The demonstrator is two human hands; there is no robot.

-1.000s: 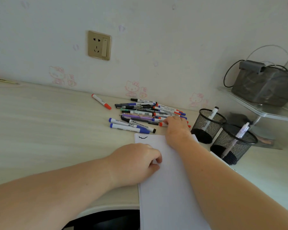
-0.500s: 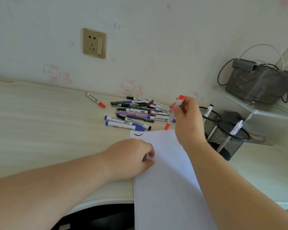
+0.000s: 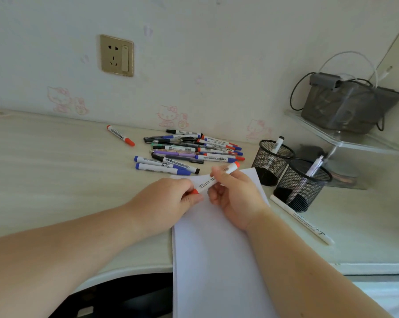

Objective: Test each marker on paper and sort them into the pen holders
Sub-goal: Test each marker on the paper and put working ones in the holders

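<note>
Red marker (image 3: 213,179) now brought over paper (image 3: 216,249); cap end pinched by left hand (image 3: 168,203), barrel gripped by right hand (image 3: 235,196). Light, stiff, smooth.

Hidden ends, cut-off paper

The left hand (image 3: 168,200) covers the red marker's (image 3: 208,181) cap; the paper (image 3: 216,260) runs off the bottom edge; print on the marker pile (image 3: 189,150) is too small to read.

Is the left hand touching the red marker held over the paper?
Touching. The head view shows the left hand pinching the red marker at its lower red end, while the right hand grips the barrel.
</note>
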